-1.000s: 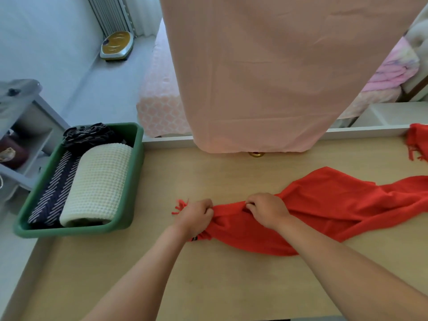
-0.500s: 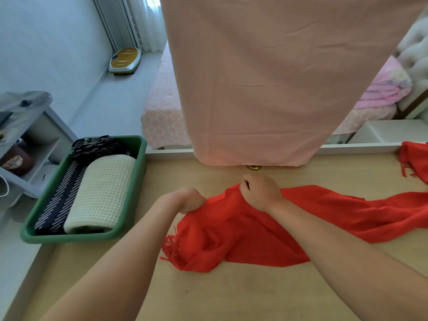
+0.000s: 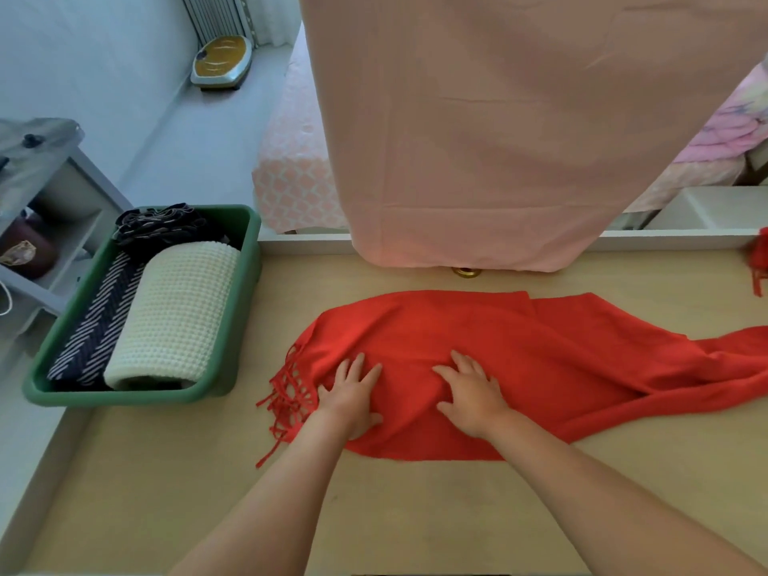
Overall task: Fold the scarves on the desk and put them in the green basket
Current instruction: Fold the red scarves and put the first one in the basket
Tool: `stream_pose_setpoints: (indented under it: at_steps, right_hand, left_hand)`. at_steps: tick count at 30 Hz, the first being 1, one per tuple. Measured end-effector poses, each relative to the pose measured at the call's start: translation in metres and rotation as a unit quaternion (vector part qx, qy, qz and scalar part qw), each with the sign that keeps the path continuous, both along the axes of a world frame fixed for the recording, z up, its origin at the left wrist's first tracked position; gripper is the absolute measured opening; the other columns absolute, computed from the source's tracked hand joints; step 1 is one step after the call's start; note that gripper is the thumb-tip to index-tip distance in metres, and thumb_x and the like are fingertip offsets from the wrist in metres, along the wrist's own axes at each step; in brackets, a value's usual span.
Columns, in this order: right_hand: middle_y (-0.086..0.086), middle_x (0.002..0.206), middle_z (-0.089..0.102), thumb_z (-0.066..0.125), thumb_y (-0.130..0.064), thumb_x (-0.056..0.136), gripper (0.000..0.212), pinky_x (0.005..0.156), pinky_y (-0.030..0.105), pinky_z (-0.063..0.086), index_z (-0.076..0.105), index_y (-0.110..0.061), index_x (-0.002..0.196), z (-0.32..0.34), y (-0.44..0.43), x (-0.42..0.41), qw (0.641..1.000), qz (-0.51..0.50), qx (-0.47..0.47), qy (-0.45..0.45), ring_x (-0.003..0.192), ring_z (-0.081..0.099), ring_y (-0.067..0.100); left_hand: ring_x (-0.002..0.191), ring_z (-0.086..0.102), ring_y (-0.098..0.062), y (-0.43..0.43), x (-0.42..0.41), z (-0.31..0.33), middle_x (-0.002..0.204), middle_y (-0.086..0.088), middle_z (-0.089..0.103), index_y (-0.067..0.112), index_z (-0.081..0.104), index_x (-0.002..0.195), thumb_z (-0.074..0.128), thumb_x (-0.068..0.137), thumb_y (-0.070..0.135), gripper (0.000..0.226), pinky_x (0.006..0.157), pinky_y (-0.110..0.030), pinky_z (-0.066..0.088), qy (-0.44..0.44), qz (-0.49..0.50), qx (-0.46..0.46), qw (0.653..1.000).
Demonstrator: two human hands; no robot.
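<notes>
The red scarf [image 3: 519, 347] lay spread across the middle of the table [image 3: 415, 513]. Its broad left portion was mostly flat with a few soft creases, its fringe [image 3: 286, 392] splayed at the left end, and its right portion narrowed into bunched folds running off the right edge of view. The left hand [image 3: 348, 403] rested palm down on the cloth beside the fringe, its grip released and fingers spread. The right hand [image 3: 471, 399] lay flat the same way near it, its grip also released. Both forearms reached in from the near edge. The green basket [image 3: 124, 396] stood at the table's left edge, apart from the scarf, with bare wood between and in front. It held a rolled cream scarf [image 3: 174, 313] and a dark striped scarf [image 3: 97, 330].
</notes>
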State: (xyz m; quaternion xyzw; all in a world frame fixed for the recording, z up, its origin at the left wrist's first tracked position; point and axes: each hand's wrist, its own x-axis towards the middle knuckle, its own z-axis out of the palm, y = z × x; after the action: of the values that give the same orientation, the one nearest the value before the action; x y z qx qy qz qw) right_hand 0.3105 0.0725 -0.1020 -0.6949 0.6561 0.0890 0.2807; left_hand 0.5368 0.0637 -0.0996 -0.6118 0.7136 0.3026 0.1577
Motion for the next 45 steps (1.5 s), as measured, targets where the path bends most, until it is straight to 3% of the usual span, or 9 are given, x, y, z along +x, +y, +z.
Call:
stream_pose_setpoints:
  at_steps: [5,10,13,16,22,26,30,37,45]
  right_hand:
    - [-0.005,0.164,-0.015,0.078,-0.047,0.073,0.103,0.119,0.057,0.0,0.016,-0.044,0.154,-0.01,0.019,0.021,0.995,0.087,0.028,-0.029,0.151,-0.012,0.017]
    - [0.001,0.161,0.026,0.07,-0.015,0.084,0.058,0.118,0.017,0.014,0.055,-0.029,0.138,-0.004,0.018,0.029,0.973,-0.035,-0.076,-0.214,0.147,0.027,0.015]
    - [0.005,0.161,0.025,0.064,-0.019,0.088,0.049,0.12,0.045,0.022,0.055,-0.031,0.135,-0.005,0.016,0.007,0.984,-0.085,-0.135,-0.082,0.149,0.022,0.028]
    - [0.006,0.165,-0.003,0.063,-0.04,0.09,0.069,0.114,0.063,0.017,0.029,-0.033,0.15,-0.006,0.026,-0.014,0.983,-0.166,-0.036,0.064,0.151,-0.002,0.035]
    - [0.008,0.164,-0.008,0.067,-0.054,0.082,0.095,0.114,0.052,0.032,0.009,-0.035,0.156,0.004,0.058,-0.015,0.978,-0.182,0.076,0.061,0.149,0.004,0.041]
    - [0.011,0.155,0.026,0.066,-0.049,0.082,0.082,0.113,0.037,0.035,0.028,-0.03,0.153,0.025,0.058,-0.021,0.988,-0.114,0.101,0.028,0.139,0.035,0.034]
    - [0.01,0.142,0.051,0.063,-0.037,0.088,0.056,0.11,0.029,0.036,0.051,-0.024,0.141,0.047,0.035,-0.072,0.99,-0.132,0.04,-0.029,0.131,0.049,0.025]
    - [0.003,0.136,0.059,0.059,-0.025,0.089,0.042,0.107,0.034,0.043,0.059,-0.021,0.132,0.058,0.007,-0.23,0.976,-0.212,-0.045,-0.016,0.125,0.056,0.023]
    - [0.001,0.144,0.049,0.05,-0.023,0.097,0.041,0.108,0.037,0.038,0.051,-0.025,0.138,0.02,-0.003,-0.378,0.981,-0.182,-0.063,0.032,0.133,0.045,0.022]
  left_hand:
    - [0.147,-0.013,-0.04,-0.002,0.028,0.011,0.158,0.001,-0.03,0.043,-0.015,0.15,0.088,0.063,0.043,0.135,0.107,-0.074,0.017,-0.137,0.044,0.072,0.987]
    - [0.145,0.012,-0.031,-0.003,0.028,0.017,0.161,-0.006,0.0,0.023,0.012,0.152,0.069,0.077,0.036,0.094,0.109,-0.052,0.032,-0.124,0.053,-0.013,0.991]
    - [0.142,0.018,-0.028,0.001,0.003,0.014,0.158,-0.004,0.012,0.03,0.019,0.151,0.068,0.082,0.037,0.085,0.105,-0.047,0.039,0.0,-0.035,-0.108,0.994]
    - [0.148,0.005,-0.028,0.011,-0.018,0.006,0.162,-0.001,0.002,0.037,0.011,0.153,0.073,0.079,0.046,0.097,0.11,-0.055,0.033,0.001,-0.075,-0.049,0.996]
    - [0.142,0.016,-0.035,0.008,-0.013,0.015,0.155,-0.005,0.011,0.028,0.018,0.148,0.065,0.074,0.038,0.088,0.104,-0.053,0.038,-0.154,-0.054,0.007,0.987]
    - [0.139,0.024,-0.03,-0.007,-0.03,0.035,0.152,-0.007,0.023,0.021,0.027,0.149,0.051,0.079,0.043,0.077,0.106,-0.044,0.035,-0.215,-0.048,0.058,0.974]
    - [0.134,0.034,-0.03,-0.024,-0.09,0.05,0.143,-0.011,0.037,0.014,0.041,0.141,0.043,0.09,0.037,0.057,0.102,-0.042,0.037,-0.115,-0.055,-0.032,0.991]
    - [0.121,0.049,-0.031,-0.049,-0.244,0.056,0.129,-0.011,0.053,0.015,0.051,0.131,0.049,0.094,0.029,0.04,0.101,-0.04,0.041,0.11,-0.117,-0.081,0.984]
    - [0.137,0.031,-0.028,-0.061,-0.397,0.011,0.147,-0.008,0.037,0.015,0.042,0.143,0.049,0.098,0.031,0.048,0.11,-0.044,0.035,0.129,-0.165,-0.112,0.971]
